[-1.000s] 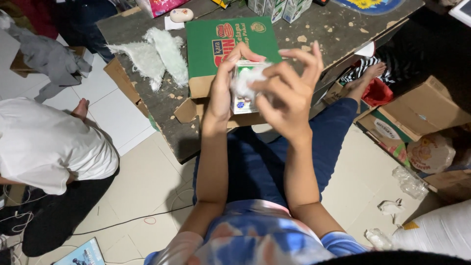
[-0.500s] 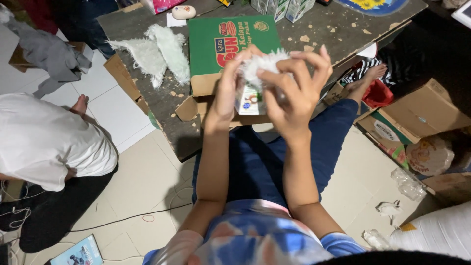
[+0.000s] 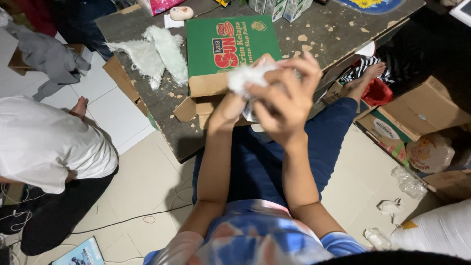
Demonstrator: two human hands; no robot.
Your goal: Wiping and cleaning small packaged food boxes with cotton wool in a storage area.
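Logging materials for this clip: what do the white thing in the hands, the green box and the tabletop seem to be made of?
The white wad, pressed between the left hand and right hand, looks like soft fluffy fibre or fleece: fuzzy edges, matte. The green box is printed cardboard with brown flaps showing. The tabletop seems dark, worn board, possibly wood, speckled with pale crumbs.

floor: pale cream tiles (image 3: 147, 181), at 7 o'clock
table: low dark speckled board (image 3: 324, 29), at 12 o'clock
light: dim
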